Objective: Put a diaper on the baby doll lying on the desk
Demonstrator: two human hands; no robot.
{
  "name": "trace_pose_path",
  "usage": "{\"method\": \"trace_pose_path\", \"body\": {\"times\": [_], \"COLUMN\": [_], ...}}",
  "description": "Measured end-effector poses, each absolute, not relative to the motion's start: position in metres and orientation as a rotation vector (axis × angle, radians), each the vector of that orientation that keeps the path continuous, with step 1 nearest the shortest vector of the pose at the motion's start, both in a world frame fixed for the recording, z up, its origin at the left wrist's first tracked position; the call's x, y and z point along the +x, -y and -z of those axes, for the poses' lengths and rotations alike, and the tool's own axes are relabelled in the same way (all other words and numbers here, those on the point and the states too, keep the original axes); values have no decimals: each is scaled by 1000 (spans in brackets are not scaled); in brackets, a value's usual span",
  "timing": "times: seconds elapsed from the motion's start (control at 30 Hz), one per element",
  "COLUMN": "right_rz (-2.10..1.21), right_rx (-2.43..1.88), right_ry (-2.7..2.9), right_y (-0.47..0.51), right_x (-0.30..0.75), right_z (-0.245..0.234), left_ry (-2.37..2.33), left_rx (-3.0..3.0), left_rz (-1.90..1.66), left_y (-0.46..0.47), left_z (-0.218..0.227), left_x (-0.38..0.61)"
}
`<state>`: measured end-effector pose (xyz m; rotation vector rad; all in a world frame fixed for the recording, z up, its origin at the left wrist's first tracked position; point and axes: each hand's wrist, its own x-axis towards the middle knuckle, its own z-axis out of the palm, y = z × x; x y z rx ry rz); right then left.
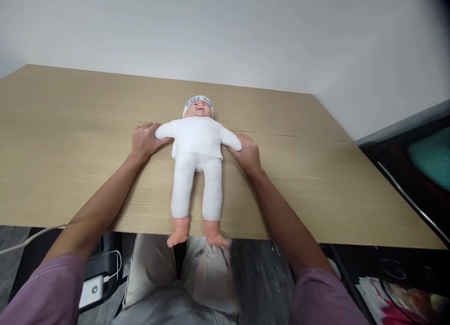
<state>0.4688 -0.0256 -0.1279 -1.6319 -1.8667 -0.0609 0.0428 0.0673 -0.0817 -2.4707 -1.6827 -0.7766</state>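
Observation:
A baby doll in a white top and white trousers lies face up on the wooden table. Its headband carries blue lettering, and its bare feet stick out past the table's front edge. The doll's arms are spread to both sides. At the arm on the left, my left hand is closed round the sleeve end, the thumb along its lower side. My right hand grips the other sleeve end in the same way, its fingers partly hidden behind the doll's arm.
Behind the table rises a pale wall. A black object with a greenish panel stands at the right edge. Below the table at left, a white device with a cable lies on a dark seat. Colourful printed items lie at lower right.

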Motion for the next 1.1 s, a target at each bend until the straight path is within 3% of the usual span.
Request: {"method": "trace_pose_path", "body": {"times": [0.37,1.1], "right_rz": [207,174], "right_rx": [-1681,-1709], "right_ry": [1800,1868], "right_y": [-58,-74], "right_x": [476,526], "right_z": [127,141], "left_ry": [1631,1926], "left_rx": [-2406,-2368], "left_rz": [1072,921], "left_y": [-145,-171], "left_z": [90,100], "left_x": [54,31]}}
